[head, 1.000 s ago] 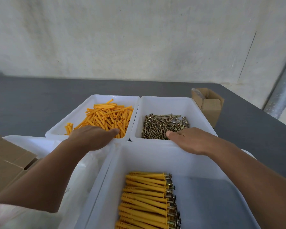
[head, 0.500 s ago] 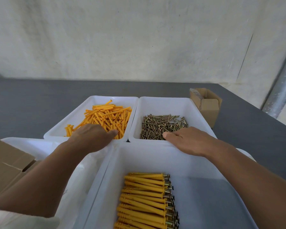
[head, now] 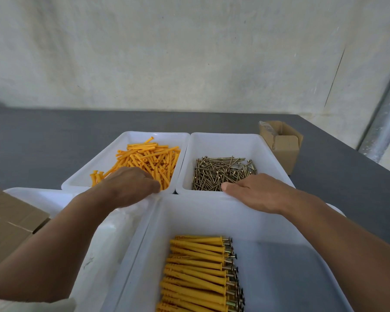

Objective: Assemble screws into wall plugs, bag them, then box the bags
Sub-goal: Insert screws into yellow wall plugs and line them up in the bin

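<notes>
Loose orange wall plugs (head: 149, 156) fill a white tray (head: 126, 140) at the back left. Brass screws (head: 223, 170) lie in the white tray (head: 225, 140) beside it. My left hand (head: 131, 185) reaches over the near rim of the plug tray with its fingers curled down among the plugs, the fingertips hidden. My right hand (head: 254, 192) lies over the near rim of the screw tray, thumb straight, fingers dipping toward the screws. Assembled plugs with screws (head: 196, 266) lie stacked in the big front tray (head: 212, 217).
A small open cardboard box (head: 284, 147) stands right of the screw tray on the dark table (head: 43, 140). Another white tray (head: 43, 197) and flat cardboard (head: 7, 221) sit at the near left. A metal pipe (head: 383, 122) runs up the wall at right.
My left hand's fingers have curled down from nearly flat into the plugs. My right hand has stayed at the screw tray's near rim.
</notes>
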Demonstrator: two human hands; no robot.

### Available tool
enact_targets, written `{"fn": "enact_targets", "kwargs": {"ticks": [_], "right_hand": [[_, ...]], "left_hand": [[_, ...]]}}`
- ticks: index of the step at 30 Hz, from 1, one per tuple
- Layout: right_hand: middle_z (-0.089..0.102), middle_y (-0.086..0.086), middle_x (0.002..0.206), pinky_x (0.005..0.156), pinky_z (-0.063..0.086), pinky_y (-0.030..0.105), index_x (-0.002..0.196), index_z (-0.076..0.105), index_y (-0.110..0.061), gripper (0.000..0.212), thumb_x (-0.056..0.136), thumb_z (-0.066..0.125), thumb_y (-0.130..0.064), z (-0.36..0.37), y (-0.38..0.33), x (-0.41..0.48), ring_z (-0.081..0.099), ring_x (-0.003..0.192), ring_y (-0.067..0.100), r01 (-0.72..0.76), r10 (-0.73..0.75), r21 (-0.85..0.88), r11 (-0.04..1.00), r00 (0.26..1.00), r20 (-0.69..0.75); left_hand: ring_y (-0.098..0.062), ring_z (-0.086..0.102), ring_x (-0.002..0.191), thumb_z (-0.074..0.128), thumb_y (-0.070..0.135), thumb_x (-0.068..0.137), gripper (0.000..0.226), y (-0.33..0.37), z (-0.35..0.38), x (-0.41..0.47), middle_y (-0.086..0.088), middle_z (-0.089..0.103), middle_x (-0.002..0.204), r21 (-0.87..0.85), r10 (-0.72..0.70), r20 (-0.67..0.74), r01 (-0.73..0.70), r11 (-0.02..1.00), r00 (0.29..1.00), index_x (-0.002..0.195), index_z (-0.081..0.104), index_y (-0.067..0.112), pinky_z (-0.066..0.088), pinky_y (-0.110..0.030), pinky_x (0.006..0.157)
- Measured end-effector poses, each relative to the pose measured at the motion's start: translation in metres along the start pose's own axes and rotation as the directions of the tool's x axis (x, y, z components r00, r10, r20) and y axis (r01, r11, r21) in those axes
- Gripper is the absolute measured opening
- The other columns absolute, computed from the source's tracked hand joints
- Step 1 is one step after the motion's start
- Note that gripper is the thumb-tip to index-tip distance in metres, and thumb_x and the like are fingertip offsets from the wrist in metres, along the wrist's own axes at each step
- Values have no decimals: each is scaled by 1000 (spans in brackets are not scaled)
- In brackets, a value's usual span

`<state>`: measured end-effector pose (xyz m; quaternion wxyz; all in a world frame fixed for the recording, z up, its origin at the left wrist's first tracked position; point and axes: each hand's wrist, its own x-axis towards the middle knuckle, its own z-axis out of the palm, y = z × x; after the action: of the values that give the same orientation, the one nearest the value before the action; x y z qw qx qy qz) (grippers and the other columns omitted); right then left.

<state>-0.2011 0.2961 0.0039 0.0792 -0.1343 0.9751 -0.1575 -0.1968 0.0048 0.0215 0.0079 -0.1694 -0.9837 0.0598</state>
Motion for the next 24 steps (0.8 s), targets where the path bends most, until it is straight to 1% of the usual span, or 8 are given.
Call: {"fn": "enact_targets", "kwargs": {"ticks": [3,5,7,10,13,18,21,24], "right_hand": [[63,2,80,73,45,32,89,70,-15,76,91,22,-74,-1,0,0,61,81,17,-19,19,3,1000,1000,7],[62,3,76,67,42,31,80,67,-14,72,92,26,-72,-2,0,-2,59,76,16,-7,8,8,1000,1000,-12],[55,0,67,61,37,28,67,57,-15,64,94,33,-68,-4,-1,-4,53,66,14,10,-10,20,1000,999,-42],[45,-1,62,58,33,28,62,47,-16,55,95,42,-59,-9,-4,-8,43,59,13,28,-26,27,999,997,-69],[48,-1,64,57,34,27,67,54,-12,45,96,50,-47,-14,-6,-13,44,60,12,27,-21,79,997,997,-77],[70,5,97,72,51,34,95,70,-6,21,92,53,-18,-20,-12,-19,64,92,23,18,-9,139,990,998,-62],[70,2,96,77,53,37,95,71,-7,20,91,52,-15,-20,-12,-19,64,95,23,11,-2,132,991,998,-63],[66,-16,84,65,48,21,92,74,-16,22,93,53,-17,-20,-10,-18,63,86,9,43,-30,136,990,995,-98]], "left_hand": [[-11,51,114,44,22,98,27,2,-1,1,9,59,121,11,6,-17,-6,1000,1000,120,61,23,45,-26,90],[-9,54,97,49,22,93,21,3,-3,1,10,64,104,-180,-123,-22,117,977,992,100,69,24,43,-24,74],[-6,55,82,56,20,85,17,4,-6,-2,11,64,85,-400,-239,1,219,890,971,80,70,28,41,-23,61],[-9,60,77,63,18,80,16,6,-9,-6,12,65,79,-469,-250,-19,212,857,968,72,69,31,50,-26,61],[-12,62,74,67,17,79,17,11,-12,-8,12,65,75,-507,-280,-58,213,835,958,70,69,31,57,-31,63],[4,59,67,69,21,84,17,16,-14,-9,18,66,67,-626,-310,-227,105,773,923,73,70,34,39,-6,51],[-2,62,70,70,23,86,17,19,-17,-8,14,69,72,-737,-387,-338,14,676,858,76,70,36,41,-5,54],[0,60,62,69,18,88,18,21,-21,-7,19,68,68,-847,-475,-398,-115,519,785,78,71,34,43,-7,55]]}}
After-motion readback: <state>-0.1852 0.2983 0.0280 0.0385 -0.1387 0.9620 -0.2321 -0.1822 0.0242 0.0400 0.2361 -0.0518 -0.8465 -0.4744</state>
